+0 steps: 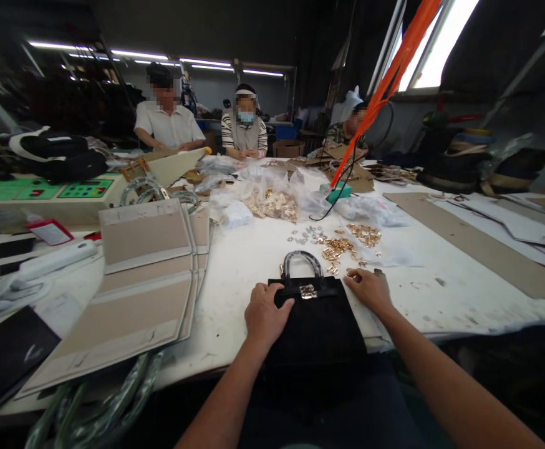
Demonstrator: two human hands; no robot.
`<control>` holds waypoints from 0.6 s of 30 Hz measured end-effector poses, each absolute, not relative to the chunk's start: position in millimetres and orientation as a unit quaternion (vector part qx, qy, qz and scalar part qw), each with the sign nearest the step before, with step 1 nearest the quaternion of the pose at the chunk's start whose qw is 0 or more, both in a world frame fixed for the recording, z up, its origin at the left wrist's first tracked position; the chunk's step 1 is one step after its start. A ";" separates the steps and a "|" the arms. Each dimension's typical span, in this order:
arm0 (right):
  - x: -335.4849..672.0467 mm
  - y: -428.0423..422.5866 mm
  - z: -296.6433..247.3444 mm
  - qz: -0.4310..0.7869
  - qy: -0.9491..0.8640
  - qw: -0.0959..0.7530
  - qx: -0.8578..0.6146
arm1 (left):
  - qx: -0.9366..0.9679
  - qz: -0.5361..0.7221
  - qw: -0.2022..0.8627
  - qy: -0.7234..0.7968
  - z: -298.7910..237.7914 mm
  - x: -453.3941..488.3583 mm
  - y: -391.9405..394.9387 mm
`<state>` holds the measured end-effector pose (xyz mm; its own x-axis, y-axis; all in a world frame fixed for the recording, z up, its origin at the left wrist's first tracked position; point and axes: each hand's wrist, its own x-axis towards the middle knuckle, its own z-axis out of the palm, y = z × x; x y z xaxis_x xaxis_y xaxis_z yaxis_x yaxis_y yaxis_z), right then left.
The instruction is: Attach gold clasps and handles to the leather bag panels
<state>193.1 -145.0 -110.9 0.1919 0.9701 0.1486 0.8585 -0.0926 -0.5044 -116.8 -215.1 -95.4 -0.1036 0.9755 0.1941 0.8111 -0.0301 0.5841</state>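
A black handbag [318, 324] with a wrapped handle [303, 259] and a gold clasp [308, 291] lies at the near edge of the white table [254, 262]. My left hand [264, 312] rests on the bag's upper left corner, fingers curled over its top edge. My right hand [366, 288] lies just right of the bag, fingers bent and pinched at a small gold metal piece [350, 272] on the table. A scatter of gold hardware pieces [342, 244] lies just beyond the bag.
Stacked beige cardboard panels [141, 280] lie to the left, with a green control box [43, 193] behind. Plastic bags of gold fittings [272, 199] sit mid-table. Grey board sheets [478, 243] lie to the right. Three people sit at the far end. An orange strap [385, 87] hangs down.
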 end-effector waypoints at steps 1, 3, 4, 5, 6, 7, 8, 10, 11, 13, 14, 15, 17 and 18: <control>193.3 -148.6 -106.4 0.121 -0.624 0.261 -0.727 | 0.643 0.316 0.143 0.683 -97.4 -115.7 -215.4; 186.7 -160.7 -93.9 0.166 -0.597 0.322 -0.716 | 0.619 0.366 0.148 0.679 -101.7 -113.8 -216.0; 178.9 -169.4 -86.9 0.202 -0.572 0.370 -0.704 | 0.610 0.391 0.152 0.672 -103.5 -113.1 -216.2; 167.7 -179.5 -80.4 0.248 -0.541 0.421 -0.685 | 0.603 0.414 0.158 0.663 -105.0 -112.6 -216.3; 153.4 -190.4 -75.1 0.297 -0.513 0.464 -0.658 | 0.597 0.436 0.163 0.654 -105.9 -112.2 -216.3; 136.9 -201.3 -71.6 0.344 -0.497 0.492 -0.627 | 0.592 0.455 0.169 0.644 -106.4 -112.0 -216.4; 119.1 -211.5 -70.1 0.392 -0.497 0.493 -0.596 | 0.586 0.473 0.173 0.634 -106.6 -111.9 -216.6; 84.8 -227.0 -73.1 0.463 -0.510 0.473 -0.550 | 0.575 0.503 0.180 0.620 -106.6 -112.2 -218.0; 70.6 -231.6 -76.7 0.479 -0.516 0.460 -0.540 | 0.567 0.515 0.188 0.615 -106.5 -112.7 -219.1; 51.4 -235.1 -85.3 0.478 -0.521 0.450 -0.545 | 0.549 0.530 0.224 0.606 -106.4 -114.5 -221.8; 46.5 -234.6 -89.2 0.468 -0.523 0.448 -0.554 | 0.535 0.536 0.246 0.604 -106.4 -115.7 -223.0; 44.1 -233.2 -92.4 0.457 -0.526 0.448 -0.561 | 0.517 0.543 0.267 0.606 -106.4 -117.3 -224.0; 43.3 -229.2 -96.2 0.444 -0.535 0.448 -0.562 | 0.469 0.552 0.306 0.618 -106.4 -121.4 -224.7; 43.4 -227.1 -96.9 0.441 -0.542 0.448 -0.558 | 0.441 0.551 0.328 0.628 -106.5 -123.9 -224.5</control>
<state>43.4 -227.1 -96.9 0.0250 0.9997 -0.0070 0.2099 -0.0121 -0.9777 -123.9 -224.5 -106.5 -0.3958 0.9153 0.0746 0.1919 0.0029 0.9814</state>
